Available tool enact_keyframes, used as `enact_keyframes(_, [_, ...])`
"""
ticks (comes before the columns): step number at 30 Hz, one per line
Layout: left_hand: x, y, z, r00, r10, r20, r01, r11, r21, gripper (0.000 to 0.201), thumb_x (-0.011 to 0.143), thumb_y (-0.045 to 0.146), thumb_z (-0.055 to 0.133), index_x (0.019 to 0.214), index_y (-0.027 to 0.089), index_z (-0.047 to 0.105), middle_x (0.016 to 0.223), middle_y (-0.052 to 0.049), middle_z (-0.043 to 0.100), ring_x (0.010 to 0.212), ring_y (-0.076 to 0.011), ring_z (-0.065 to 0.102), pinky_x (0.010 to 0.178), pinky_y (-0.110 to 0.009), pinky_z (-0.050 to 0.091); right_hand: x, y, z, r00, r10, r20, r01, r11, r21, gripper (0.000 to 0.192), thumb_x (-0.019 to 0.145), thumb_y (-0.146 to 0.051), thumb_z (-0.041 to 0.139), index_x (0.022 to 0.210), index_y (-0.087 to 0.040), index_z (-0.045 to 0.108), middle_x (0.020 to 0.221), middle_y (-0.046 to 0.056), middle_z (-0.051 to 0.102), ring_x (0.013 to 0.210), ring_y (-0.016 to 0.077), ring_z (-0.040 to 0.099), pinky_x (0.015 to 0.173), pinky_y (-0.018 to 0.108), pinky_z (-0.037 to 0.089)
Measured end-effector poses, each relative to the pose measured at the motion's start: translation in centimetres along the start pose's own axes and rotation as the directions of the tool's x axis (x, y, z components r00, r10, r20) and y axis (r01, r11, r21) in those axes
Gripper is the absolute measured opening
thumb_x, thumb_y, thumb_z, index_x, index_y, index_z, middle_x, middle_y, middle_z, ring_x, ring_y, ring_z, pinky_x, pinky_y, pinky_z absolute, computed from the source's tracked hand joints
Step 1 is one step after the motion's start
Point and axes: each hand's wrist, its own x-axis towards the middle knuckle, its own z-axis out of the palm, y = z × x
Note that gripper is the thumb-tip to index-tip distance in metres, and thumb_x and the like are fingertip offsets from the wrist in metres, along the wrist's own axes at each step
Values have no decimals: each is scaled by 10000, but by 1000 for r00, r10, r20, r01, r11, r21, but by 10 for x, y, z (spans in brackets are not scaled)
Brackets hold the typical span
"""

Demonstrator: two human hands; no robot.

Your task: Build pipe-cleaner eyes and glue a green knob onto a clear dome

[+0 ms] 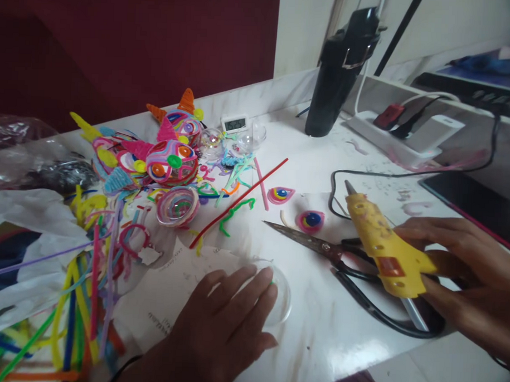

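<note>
Both hands are busy: the left hand (229, 315) cups a clear plastic half-dome (280, 303), the right hand (465, 276) grips a yellow glue gun (382, 248) over black-handled scissors (340, 255); gluing looks imminent, needing the nozzle aimed at the dome.

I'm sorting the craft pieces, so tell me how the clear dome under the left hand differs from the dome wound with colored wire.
The clear dome is bare and see-through; the wound dome is filled with coils of pink, green and other colors. The clear one lies near the table's front edge, covered by the left hand; the wound one lies untouched further back among loose pipe cleaners. Both are round plastic half-shells.
</note>
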Motion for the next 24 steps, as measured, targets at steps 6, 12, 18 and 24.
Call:
enact_keyframes(6, [-4, -1, 7, 999, 42, -1, -42, 999, 26, 360, 939, 270, 523, 1228, 63, 578, 1310, -154, 604, 1285, -287, 481, 1021, -409, 345, 0, -2, 1, 1000, -4, -9, 4, 1000, -4, 278, 834, -339, 524, 1108, -306, 557, 1071, 79, 598, 999, 287, 610, 681, 361, 603])
enact_keyframes(12, [-6, -2, 10, 999, 45, 20, -46, 998, 42, 388, 943, 295, 510, 1231, 40, 562, 1307, -180, 599, 1315, -295, 450, 1014, -399, 380, 1, -5, 1, 1000, 1, -1, -1, 1000, -29, 260, 838, -324, 516, 1093, -293, 554, 1078, 83, 597, 1000, 263, 615, 637, 290, 617])
enact_keyframes(18, [-8, -3, 14, 997, 68, -23, -67, 996, 55, 363, 930, 248, 538, 1218, 31, 576, 1293, -182, 609, 1298, -301, 471, 1009, -409, 384, 2, -4, 2, 999, -30, 9, 31, 999, -40, 287, 819, -306, 511, 1102, -283, 546, 1072, 93, 590, 983, 276, 616, 630, 324, 606])
enact_keyframes(24, [-8, -1, 14, 997, 68, -23, -65, 994, 82, 364, 906, 234, 580, 1213, 39, 584, 1286, -178, 615, 1286, -306, 485, 1006, -424, 391, 2, -5, 3, 999, -40, 4, 40, 999, -24, 290, 813, -294, 495, 1099, -279, 542, 1068, 101, 591, 1000, 302, 605, 641, 381, 587])
